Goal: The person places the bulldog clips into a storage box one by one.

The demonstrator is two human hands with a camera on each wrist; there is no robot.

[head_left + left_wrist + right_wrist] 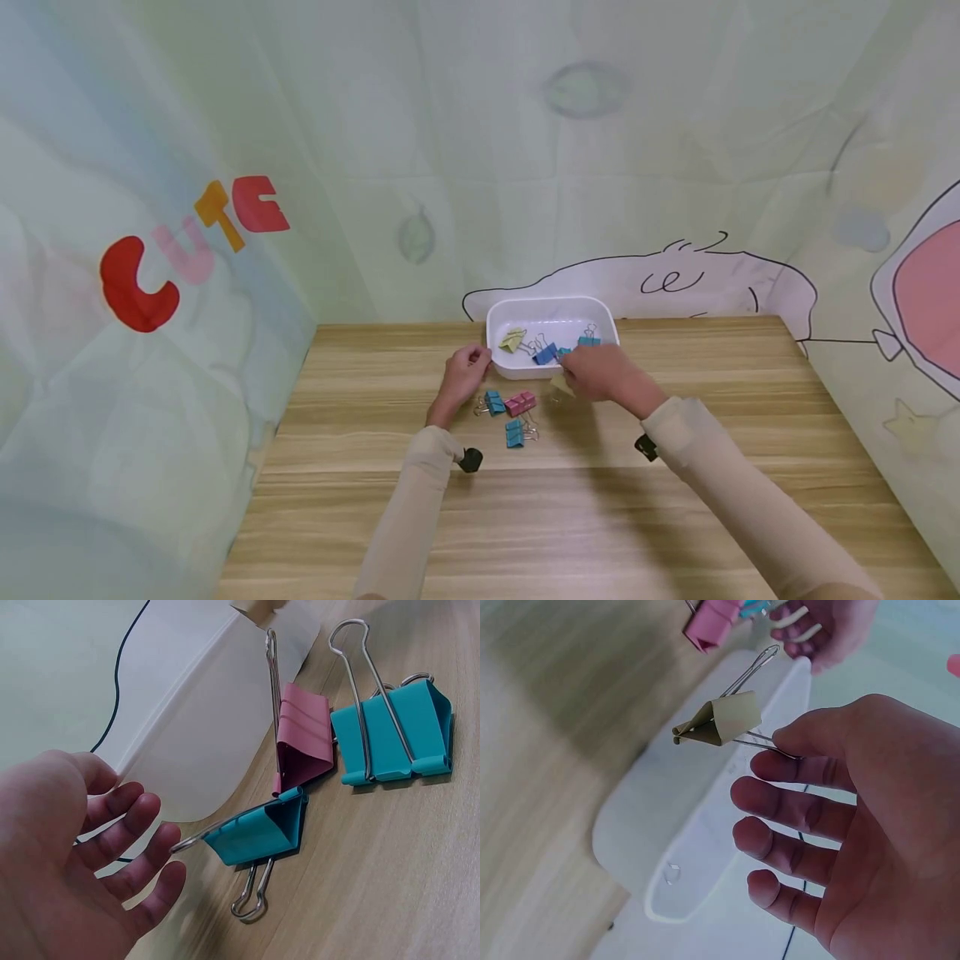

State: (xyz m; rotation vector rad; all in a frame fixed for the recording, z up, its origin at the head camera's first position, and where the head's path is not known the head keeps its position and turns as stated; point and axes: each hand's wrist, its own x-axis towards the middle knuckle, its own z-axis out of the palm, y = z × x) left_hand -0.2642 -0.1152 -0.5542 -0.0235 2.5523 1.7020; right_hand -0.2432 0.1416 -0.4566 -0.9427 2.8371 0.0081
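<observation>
Right hand (870, 817) over the near rim of the white tray (501, 321), pinching one wire handle of an olive binder clip (718, 720) between thumb and forefinger; remaining fingers (780, 802) spread and relaxed below it. Clip hanging just beyond the fingertips, above the tray's near edge, clear of the bench (675, 517).

Left hand (463, 373) at the tray's left corner, fingers (131, 840) loosely curled and holding nothing; touching the rim or just beside it, cannot tell which.

On the bench just right of the left fingers, near the tray's front wall: a teal clip (262, 832) lying on its side, a pink clip (306, 739) touching it, and a second teal clip (394, 731) a little apart, closer to the body in the head view. All three between the two hands.

Inside the tray, beyond the right fingers: a yellow-green clip (513, 339) to the left, a blue clip (545, 354) in the middle, a teal one (588, 340) to the right, partly hidden by the hand.

Open wood on both outer sides of the hands and toward the near edge of the bench. Printed fabric backdrop (375, 125) rising directly behind the tray and along both side edges.
</observation>
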